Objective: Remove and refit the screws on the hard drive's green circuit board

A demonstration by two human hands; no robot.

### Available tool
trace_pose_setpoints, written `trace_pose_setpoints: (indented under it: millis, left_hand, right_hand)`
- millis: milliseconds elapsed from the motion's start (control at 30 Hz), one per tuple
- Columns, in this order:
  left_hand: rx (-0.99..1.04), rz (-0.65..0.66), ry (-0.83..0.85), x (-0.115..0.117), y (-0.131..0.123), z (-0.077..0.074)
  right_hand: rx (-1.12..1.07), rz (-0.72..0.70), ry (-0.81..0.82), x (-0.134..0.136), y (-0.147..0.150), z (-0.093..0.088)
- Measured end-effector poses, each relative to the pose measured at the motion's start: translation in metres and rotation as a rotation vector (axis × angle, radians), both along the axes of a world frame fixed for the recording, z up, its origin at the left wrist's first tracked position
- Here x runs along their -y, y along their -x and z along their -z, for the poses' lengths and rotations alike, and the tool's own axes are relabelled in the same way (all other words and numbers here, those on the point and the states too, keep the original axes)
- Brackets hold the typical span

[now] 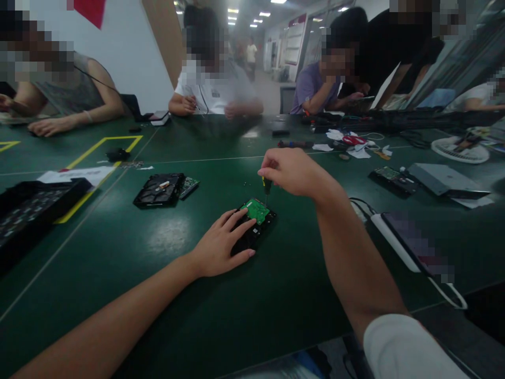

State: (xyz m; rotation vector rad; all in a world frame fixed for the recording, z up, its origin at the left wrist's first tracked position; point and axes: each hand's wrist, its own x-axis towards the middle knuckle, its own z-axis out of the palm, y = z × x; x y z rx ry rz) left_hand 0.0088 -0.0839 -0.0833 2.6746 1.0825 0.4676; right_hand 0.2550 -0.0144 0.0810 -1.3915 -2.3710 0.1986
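Note:
A black hard drive (265, 223) with a green circuit board (257, 210) facing up lies on the green table in front of me. Spread across its left side is my left hand (221, 245), fingers apart and resting flat on the drive and the board's edge. My right hand (290, 171) is closed around the handle of a small yellow-and-black screwdriver (267, 187). The screwdriver stands upright, its thin shaft pointing down at the board's far right edge. Whether the tip touches a screw is too small to tell. Several tiny screws (247, 183) lie just beyond the drive.
An opened black drive casing (160, 189) and a loose circuit board (189, 187) lie to the left, beyond a black tray (39, 216). On the right are a phone (414, 239), a grey metal box (447, 179) and another drive (392, 180). Several people sit across the table.

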Motion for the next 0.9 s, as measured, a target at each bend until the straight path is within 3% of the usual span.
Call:
trace_pose_setpoints:
  millis: [233, 533, 700, 900]
  left_hand:
    - [0.022, -0.015, -0.014, 0.002, 0.002, 0.004]
    - [0.033, -0.014, -0.006, 0.001, 0.003, 0.004]
    - [0.015, -0.010, 0.007, 0.001, 0.003, 0.003]
    - [0.005, -0.014, 0.011, 0.001, 0.004, 0.002]
  right_hand:
    - [-0.020, -0.008, -0.060, 0.002, 0.001, 0.002]
    - [-0.100, -0.020, -0.032, 0.000, -0.013, 0.000]
    - [-0.151, -0.081, 0.073, 0.004, -0.021, -0.007]
    - [-0.155, -0.042, 0.040, 0.003, -0.017, -0.007]
